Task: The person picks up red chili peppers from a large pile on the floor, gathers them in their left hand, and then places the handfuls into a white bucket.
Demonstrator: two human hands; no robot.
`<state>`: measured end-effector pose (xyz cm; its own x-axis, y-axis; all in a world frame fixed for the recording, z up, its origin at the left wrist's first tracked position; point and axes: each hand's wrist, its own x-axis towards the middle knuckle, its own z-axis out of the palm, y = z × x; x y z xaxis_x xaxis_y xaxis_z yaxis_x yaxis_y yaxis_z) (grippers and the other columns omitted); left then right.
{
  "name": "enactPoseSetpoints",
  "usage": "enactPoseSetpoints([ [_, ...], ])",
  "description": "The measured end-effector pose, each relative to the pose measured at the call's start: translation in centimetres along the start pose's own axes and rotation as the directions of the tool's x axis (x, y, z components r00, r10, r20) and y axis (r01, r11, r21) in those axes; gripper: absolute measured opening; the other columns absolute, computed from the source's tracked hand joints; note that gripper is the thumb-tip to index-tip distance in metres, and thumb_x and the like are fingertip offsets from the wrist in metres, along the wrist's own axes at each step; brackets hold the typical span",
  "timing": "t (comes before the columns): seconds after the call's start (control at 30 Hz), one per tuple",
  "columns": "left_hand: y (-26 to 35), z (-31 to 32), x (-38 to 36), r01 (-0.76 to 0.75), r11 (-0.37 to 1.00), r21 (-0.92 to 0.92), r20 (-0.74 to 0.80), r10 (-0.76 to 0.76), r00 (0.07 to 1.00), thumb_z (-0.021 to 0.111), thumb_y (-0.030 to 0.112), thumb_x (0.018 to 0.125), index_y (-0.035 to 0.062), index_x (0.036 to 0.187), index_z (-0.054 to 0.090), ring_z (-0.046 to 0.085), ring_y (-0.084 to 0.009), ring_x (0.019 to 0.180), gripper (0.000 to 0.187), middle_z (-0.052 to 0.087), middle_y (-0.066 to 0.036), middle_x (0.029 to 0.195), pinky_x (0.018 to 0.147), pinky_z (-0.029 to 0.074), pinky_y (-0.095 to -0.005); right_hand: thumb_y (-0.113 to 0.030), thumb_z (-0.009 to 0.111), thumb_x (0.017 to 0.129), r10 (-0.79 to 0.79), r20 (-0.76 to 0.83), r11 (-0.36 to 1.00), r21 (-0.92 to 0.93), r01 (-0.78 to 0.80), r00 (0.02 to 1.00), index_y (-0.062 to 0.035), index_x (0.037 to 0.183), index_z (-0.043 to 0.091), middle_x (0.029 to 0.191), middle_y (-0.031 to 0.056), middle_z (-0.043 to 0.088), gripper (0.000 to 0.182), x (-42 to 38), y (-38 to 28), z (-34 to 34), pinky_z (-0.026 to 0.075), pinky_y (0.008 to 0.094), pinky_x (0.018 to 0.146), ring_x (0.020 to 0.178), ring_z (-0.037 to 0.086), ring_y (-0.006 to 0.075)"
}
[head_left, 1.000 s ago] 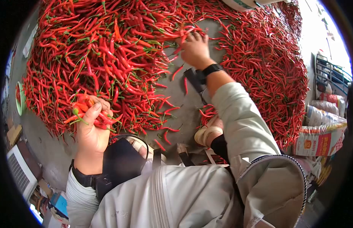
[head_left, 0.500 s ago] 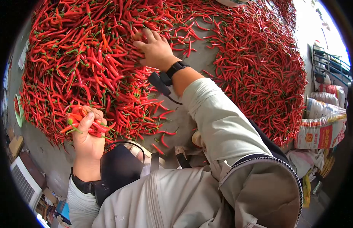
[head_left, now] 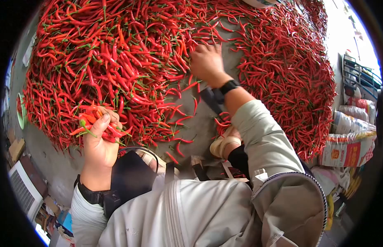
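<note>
Several red chili peppers are bunched in my left hand, its thumb pressed over them and a few green stems poking out. That hand is at the lower edge of the large left pile of red chilies. My right hand is at the right edge of the same pile, back upward and fingers bent down among loose chilies. Its fingertips are partly hidden and blurred, so what they hold, if anything, does not show.
A second chili pile spreads on the right. Printed sacks and a blue metal rack stand at the far right. A green-rimmed basin is at the left, above a white vented panel. Loose chilies dot the grey floor.
My right hand has moved right and slightly down, from on top of the left pile to its edge. My left hand still grips its chilies in nearly the same place.
</note>
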<state>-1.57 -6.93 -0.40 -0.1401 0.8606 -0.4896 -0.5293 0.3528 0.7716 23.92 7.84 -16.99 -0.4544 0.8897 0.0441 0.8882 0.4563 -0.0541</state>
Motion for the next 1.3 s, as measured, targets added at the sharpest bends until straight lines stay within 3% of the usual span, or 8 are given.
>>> enactPoseSetpoints([
  [0.07,-0.1,0.3,0.2,0.002,1.0,-0.006,0.005,-0.002,1.0,0.06,0.009,0.078,0.0072,0.088,0.051,0.048,-0.0135,0.075,0.014,0.052,-0.003,0.079,0.066,0.041,-0.0274,-0.017,0.058,0.066,-0.097,-0.252,0.911,0.367,0.187,0.963,-0.0092,0.078,0.057,0.086,0.007,0.055,0.014,2.5,-3.1,0.9,0.041,0.045,0.072,0.085,0.053,0.0274],
  [0.13,-0.2,0.3,0.4,0.003,1.0,-0.017,-0.004,-0.003,1.0,0.061,0.008,0.078,0.0089,0.09,0.051,0.046,-0.0134,0.075,0.016,0.051,-0.002,0.078,0.064,0.041,-0.0267,-0.019,0.059,0.07,-0.083,-0.36,0.896,0.381,0.228,0.929,-0.0133,0.105,0.055,0.121,0.0111,0.047,0.036,3.5,-6.8,1.2,0.038,0.0504,0.089,0.114,0.042,0.0321],
  [0.17,-0.1,0.3,0.5,0.001,1.0,-0.003,0.02,0.0,1.0,0.06,0.008,0.078,0.0089,0.09,0.05,0.046,-0.0131,0.075,0.016,0.05,-0.002,0.078,0.064,0.041,-0.0266,-0.02,0.06,0.072,-0.086,-0.054,0.896,0.432,0.102,0.995,-0.0184,0.118,0.05,0.135,0.0107,0.034,0.047,3.3,-7.7,1.1,0.031,0.0542,0.097,0.124,0.032,0.0328],
  [0.37,-0.1,0.2,0.6,0.015,1.0,-0.012,0.064,-0.014,0.998,0.059,0.008,0.079,0.0085,0.091,0.05,0.046,-0.0123,0.074,0.015,0.049,-0.002,0.078,0.064,0.041,-0.0256,-0.021,0.054,0.075,-0.085,0.235,0.995,0.076,0.069,0.968,-0.0219,0.11,0.058,0.126,0.005,0.042,0.035,-0.1,-2.1,3.6,0.033,0.0536,0.09,0.112,0.041,0.0256],
  [0.7,-0.7,0.6,0.5,0.012,0.999,0.045,0.001,-0.012,1.0,0.059,0.009,0.08,0.0093,0.09,0.05,0.045,-0.0123,0.076,0.013,0.049,-0.001,0.079,0.064,0.041,-0.0251,-0.021,0.056,0.072,-0.065,0.249,0.997,0.058,0.052,0.966,-0.0216,0.117,0.053,0.136,0.0075,0.035,0.045,-5.5,1.4,2.3,0.021,0.0619,0.098,0.125,0.031,0.0302],
  [0.97,-1.0,1.0,0.7,0.022,0.999,0.046,0.057,-0.025,0.998,0.057,0.009,0.081,0.0073,0.09,0.05,0.049,-0.0126,0.078,0.012,0.052,-0.003,0.081,0.068,0.042,-0.0269,-0.027,0.063,0.069,0.016,0.218,0.828,0.544,-0.135,0.976,-0.0244,0.132,0.034,0.139,0.0061,0.03,0.07,-2.7,-7.5,3.7,0.024,0.0589,0.099,0.127,0.026,0.032],
  [1.2,-0.8,0.6,0.4,0.02,0.999,0.038,0.078,-0.023,0.997,0.057,0.008,0.081,0.0086,0.09,0.051,0.048,-0.0125,0.079,0.011,0.052,-0.001,0.082,0.069,0.044,-0.0259,-0.024,0.057,0.069,-0.464,0.228,0.877,0.257,0.407,0.856,-0.0261,0.114,0.056,0.125,0.0024,0.044,0.045,-8.6,-1.2,4.4,0.028,0.0599,0.094,0.115,0.04,0.0241],
  [1.3,-0.9,0.6,0.5,0.025,0.998,0.066,0.03,-0.027,0.999,0.059,0.01,0.079,0.0065,0.089,0.051,0.05,-0.0119,0.074,0.014,0.054,-0.005,0.079,0.065,0.042,-0.025,-0.021,0.054,0.072,-0.368,0.753,0.901,0.144,0.409,0.546,-0.0199,0.108,0.058,0.121,0.0049,0.049,0.036,-5.9,-1.4,1.6,0.028,0.0607,0.094,0.113,0.044,0.0239],
])
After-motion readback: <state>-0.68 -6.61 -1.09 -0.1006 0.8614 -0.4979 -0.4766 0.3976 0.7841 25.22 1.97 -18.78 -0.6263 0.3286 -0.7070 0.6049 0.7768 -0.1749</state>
